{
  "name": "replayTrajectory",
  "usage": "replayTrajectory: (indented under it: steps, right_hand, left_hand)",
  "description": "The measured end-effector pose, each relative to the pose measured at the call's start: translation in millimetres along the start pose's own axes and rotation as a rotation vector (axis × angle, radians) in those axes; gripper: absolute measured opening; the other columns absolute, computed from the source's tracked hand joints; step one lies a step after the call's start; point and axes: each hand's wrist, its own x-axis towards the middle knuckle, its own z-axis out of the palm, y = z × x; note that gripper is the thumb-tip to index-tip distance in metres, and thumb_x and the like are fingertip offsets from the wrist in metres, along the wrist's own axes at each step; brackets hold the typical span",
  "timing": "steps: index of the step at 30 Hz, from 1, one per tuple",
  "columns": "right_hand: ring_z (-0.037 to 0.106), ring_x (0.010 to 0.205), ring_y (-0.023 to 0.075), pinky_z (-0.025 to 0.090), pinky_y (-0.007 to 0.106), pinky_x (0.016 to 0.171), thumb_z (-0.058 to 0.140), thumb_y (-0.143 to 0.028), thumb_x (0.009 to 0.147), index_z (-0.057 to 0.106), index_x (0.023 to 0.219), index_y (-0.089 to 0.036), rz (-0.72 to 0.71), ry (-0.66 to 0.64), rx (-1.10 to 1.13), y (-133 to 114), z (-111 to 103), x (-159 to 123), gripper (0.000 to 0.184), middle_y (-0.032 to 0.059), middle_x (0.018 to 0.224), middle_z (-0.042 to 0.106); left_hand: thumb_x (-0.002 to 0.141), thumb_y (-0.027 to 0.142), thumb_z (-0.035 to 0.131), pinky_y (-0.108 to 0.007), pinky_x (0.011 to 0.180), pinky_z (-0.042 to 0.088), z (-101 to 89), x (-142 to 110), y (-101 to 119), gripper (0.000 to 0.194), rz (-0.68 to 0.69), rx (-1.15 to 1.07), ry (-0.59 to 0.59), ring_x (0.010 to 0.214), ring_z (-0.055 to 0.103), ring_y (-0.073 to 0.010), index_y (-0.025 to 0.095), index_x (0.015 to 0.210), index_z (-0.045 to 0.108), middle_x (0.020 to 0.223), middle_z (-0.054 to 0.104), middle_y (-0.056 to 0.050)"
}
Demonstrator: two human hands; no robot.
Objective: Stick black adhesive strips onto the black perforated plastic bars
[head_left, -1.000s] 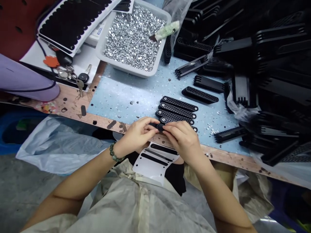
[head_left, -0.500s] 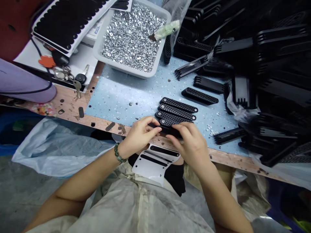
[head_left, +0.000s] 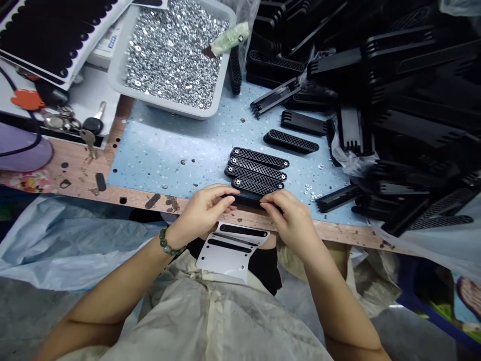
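Left hand: fingers shut on the left end of a black mesh bar.
Right hand: fingers shut on its right end.
Bar: lies side to side between the hands, near the tabletop edge.
Beyond it: a row of black mesh bars on a blue mat; farther off, a tray of silver nuts.

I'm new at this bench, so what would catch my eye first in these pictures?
A grey plastic tray heaped with small silver nuts sits at the top, and a big pile of black plastic grilles fills the right. In the centre, four mesh strips lie side by side on a pale blue mat, just beyond the left hand and right hand, which hold another black strip.
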Motion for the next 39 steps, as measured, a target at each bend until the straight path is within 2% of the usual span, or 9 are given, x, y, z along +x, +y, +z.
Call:
replayTrajectory:
  steps: [12, 19, 21, 23, 26, 28, 31, 35, 39]
  right_hand:
    - [0.052, 0.078, 0.0165, 0.042, 0.028, 0.070, 0.048, -0.017, 0.092, 0.049, 0.088, -0.019, 0.067, 0.015, -0.152, -6, 6, -2, 0.004, 0.0037, 0.085, 0.054]
    - [0.048, 0.095, 0.0267, 0.045, 0.041, 0.078, 0.064, -0.043, 0.083, 0.050, 0.098, -0.018, 0.031, 0.387, -0.490, 6, 14, -13, 0.033, 0.0124, 0.099, 0.051]
    - [0.050, 0.096, 0.0255, 0.046, 0.041, 0.080, 0.068, -0.037, 0.082, 0.050, 0.103, -0.018, -0.056, 0.509, -0.446, 6, 15, -23, 0.034, 0.0118, 0.101, 0.052]
    - [0.054, 0.090, 0.0216, 0.047, 0.038, 0.077, 0.068, -0.023, 0.081, 0.050, 0.104, -0.019, -0.165, 0.567, -0.339, 3, 18, -37, 0.029, 0.0084, 0.095, 0.054]
    - [0.056, 0.075, 0.0160, 0.047, 0.031, 0.068, 0.062, -0.005, 0.080, 0.052, 0.097, -0.019, -0.291, 0.425, -0.066, -6, 33, -59, 0.025, 0.0027, 0.080, 0.057]
    - [0.057, 0.073, 0.0150, 0.047, 0.029, 0.065, 0.058, -0.002, 0.081, 0.053, 0.097, -0.018, -0.313, 0.240, 0.070, -10, 52, -71, 0.023, 0.0028, 0.079, 0.061]
    - [0.061, 0.081, 0.0174, 0.050, 0.031, 0.070, 0.056, -0.007, 0.085, 0.057, 0.104, -0.018, -0.285, 0.088, 0.052, -13, 81, -79, 0.022, 0.0071, 0.090, 0.066]
    - [0.062, 0.090, 0.0205, 0.052, 0.036, 0.079, 0.058, -0.017, 0.087, 0.061, 0.111, -0.019, -0.257, 0.095, 0.001, -13, 99, -79, 0.025, 0.0093, 0.098, 0.068]
    - [0.063, 0.087, 0.0172, 0.052, 0.032, 0.077, 0.054, -0.012, 0.088, 0.061, 0.107, -0.020, -0.191, 0.125, 0.206, -13, 94, -81, 0.022, 0.0076, 0.095, 0.067]
  left_hand:
    - [0.089, 0.030, 0.052, -0.021, 0.078, 0.059, -0.2, -2, 1, 0.028, 0.006, 0.065, -0.003, 0.080, 0.069, -0.0121, 0.013, 0.106, 0.065, 0.110, 0.060, -0.009]
    - [0.089, 0.035, 0.052, -0.024, 0.071, 0.058, -1.7, -14, 4, 0.033, 0.024, 0.180, 0.078, 0.076, 0.068, -0.0127, 0.016, 0.114, 0.061, 0.115, 0.060, -0.010]
    - [0.090, 0.035, 0.051, -0.024, 0.070, 0.055, -7.8, -34, 3, 0.029, 0.088, 0.388, 0.173, 0.074, 0.064, -0.0107, 0.018, 0.112, 0.060, 0.109, 0.061, -0.007]
    - [0.090, 0.035, 0.051, -0.023, 0.065, 0.050, -14.1, -58, -4, 0.023, 0.083, 0.597, 0.163, 0.069, 0.059, -0.0101, 0.018, 0.100, 0.062, 0.092, 0.063, -0.003]
    - [0.087, 0.039, 0.055, -0.024, 0.066, 0.048, -16.4, -84, -23, 0.025, -0.026, 0.745, -0.026, 0.079, 0.059, -0.0133, 0.021, 0.103, 0.061, 0.093, 0.062, -0.002]
    - [0.087, 0.037, 0.055, -0.026, 0.074, 0.048, -11.8, -90, -39, 0.027, -0.053, 0.768, -0.055, 0.091, 0.059, -0.0158, 0.021, 0.108, 0.059, 0.102, 0.061, -0.004]
    - [0.092, 0.028, 0.047, -0.027, 0.078, 0.045, -1.6, -87, -56, 0.018, -0.029, 0.698, -0.071, 0.089, 0.057, -0.0151, 0.017, 0.091, 0.061, 0.092, 0.060, -0.004]
    - [0.094, 0.031, 0.045, -0.023, 0.074, 0.045, 4.1, -81, -54, 0.026, -0.025, 0.396, -0.202, 0.082, 0.057, -0.0125, 0.015, 0.085, 0.063, 0.085, 0.060, -0.004]
    - [0.094, 0.031, 0.044, -0.024, 0.080, 0.045, 0.8, -79, -50, 0.026, 0.035, 0.299, -0.225, 0.091, 0.058, -0.0137, 0.015, 0.092, 0.065, 0.092, 0.061, -0.006]
